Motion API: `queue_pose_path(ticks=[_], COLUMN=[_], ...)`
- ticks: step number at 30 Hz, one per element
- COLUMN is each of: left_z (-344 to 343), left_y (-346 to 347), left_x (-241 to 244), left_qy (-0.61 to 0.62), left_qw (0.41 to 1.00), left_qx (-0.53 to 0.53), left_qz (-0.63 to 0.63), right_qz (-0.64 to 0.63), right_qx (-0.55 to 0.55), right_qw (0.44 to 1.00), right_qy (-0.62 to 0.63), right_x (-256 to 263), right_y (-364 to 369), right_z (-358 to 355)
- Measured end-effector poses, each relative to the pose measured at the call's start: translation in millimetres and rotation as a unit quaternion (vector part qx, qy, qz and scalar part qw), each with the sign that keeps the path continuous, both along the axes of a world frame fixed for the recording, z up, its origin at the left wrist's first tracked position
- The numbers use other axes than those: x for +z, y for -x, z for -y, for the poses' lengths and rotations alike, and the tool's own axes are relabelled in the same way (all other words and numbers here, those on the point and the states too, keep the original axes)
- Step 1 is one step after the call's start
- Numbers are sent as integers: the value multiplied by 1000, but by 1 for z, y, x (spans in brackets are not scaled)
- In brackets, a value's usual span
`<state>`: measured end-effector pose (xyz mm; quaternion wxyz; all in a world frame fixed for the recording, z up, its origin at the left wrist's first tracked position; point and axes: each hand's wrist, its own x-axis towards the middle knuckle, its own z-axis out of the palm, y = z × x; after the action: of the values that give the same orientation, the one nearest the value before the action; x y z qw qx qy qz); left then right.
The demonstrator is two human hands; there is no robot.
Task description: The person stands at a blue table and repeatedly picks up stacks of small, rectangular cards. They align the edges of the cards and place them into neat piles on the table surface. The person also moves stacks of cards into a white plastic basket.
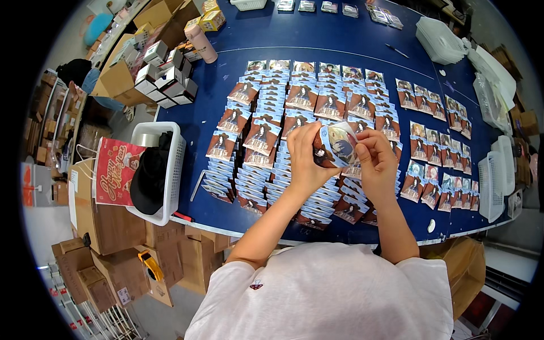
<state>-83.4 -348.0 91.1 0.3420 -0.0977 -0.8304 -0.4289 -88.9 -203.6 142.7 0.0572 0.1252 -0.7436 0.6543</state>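
My left hand [307, 159] grips a small illustrated packet [329, 146] by its left side, bending its blue-edged card. On the right, my right hand [376, 159] pinches the packet's clear sleeve, through which a picture of a blue-haired figure shows. Both hands hover over overlapping rows of similar packets [259, 146], with brown and blue cards showing a figure in a hat. Further right lie smaller groups of packets [433, 151] with portrait pictures above their cards. The packets right under my hands are partly hidden.
On the left stand a white plastic basket [172, 195] holding a black cap [148, 180], a pink bottle [202, 44] and small boxes [170, 80]. Clear plastic trays [440, 40] and white baskets [488, 187] line the right side. A pen [397, 51] lies on the blue table [238, 34].
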Motion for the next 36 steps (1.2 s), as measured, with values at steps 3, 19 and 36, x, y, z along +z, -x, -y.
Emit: queue_pose_path(ticks=[3, 19, 36], left_z=[0, 0, -66], left_y=[0, -32, -30], left_x=[-2, -21, 4], left_qy=[3, 36, -57], left_qw=[1000, 978, 958], left_qx=[-3, -28, -154], left_qz=[-2, 204, 237], right_qz=[32, 153, -97], right_qx=[-1, -89, -60], right_qw=[998, 980, 934], right_qy=[52, -93, -339], right_x=[-11, -81, -76], right_y=[3, 45, 75], right_z=[-1, -34, -184])
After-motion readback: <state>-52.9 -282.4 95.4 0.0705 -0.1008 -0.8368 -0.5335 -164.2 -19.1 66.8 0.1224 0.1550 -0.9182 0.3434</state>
